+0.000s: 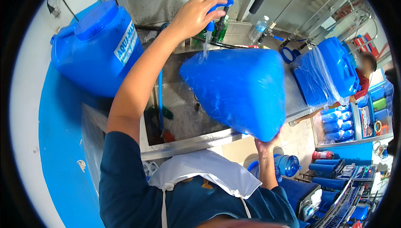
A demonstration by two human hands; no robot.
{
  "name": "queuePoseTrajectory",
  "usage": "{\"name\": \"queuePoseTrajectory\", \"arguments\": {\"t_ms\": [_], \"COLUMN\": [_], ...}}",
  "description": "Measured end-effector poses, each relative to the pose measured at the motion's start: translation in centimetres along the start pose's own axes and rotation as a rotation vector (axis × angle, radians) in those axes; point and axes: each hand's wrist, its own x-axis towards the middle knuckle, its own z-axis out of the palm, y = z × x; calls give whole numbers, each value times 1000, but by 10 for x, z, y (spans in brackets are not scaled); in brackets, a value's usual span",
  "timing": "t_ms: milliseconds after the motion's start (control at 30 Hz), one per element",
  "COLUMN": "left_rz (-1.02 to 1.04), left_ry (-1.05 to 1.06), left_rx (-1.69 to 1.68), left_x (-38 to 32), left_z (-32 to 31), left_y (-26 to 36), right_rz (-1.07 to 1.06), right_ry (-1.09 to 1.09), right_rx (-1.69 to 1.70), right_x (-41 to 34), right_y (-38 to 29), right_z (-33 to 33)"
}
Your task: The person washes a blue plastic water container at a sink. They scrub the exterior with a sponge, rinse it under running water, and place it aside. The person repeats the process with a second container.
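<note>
My left hand is on the blue lever of a tap above the metal sink. From the blue spout below it, water runs onto a large blue plastic container. That container is tilted over the sink, one corner towards me, its wet surface shining. Under that near corner, my right hand supports it; the container hides most of the fingers. A green-bristled brush and a thin blue tube are in the sink at the left.
A labelled blue jug stands at left. On the counter at right, a blue jerrycan is partly wrapped in clear plastic. Bottles stand behind the sink. A person is at far right. Round water bottles are on the floor.
</note>
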Motion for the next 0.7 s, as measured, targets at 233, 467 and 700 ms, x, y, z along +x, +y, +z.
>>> {"name": "queuePoseTrajectory", "arguments": {"t_ms": [233, 467, 700], "left_rz": [-82, -272, -1319], "left_ry": [220, 694, 221], "left_rx": [248, -209, -1410], "left_x": [33, -33, -209], "left_z": [27, 58, 153], "left_y": [15, -19, -4], "right_rz": [18, 72, 169], "right_ry": [-136, -173, -156], "right_rx": [439, 368, 345], "right_x": [8, 18, 27], "right_y": [-1, -3, -28], "right_z": [-120, -164, -132]}}
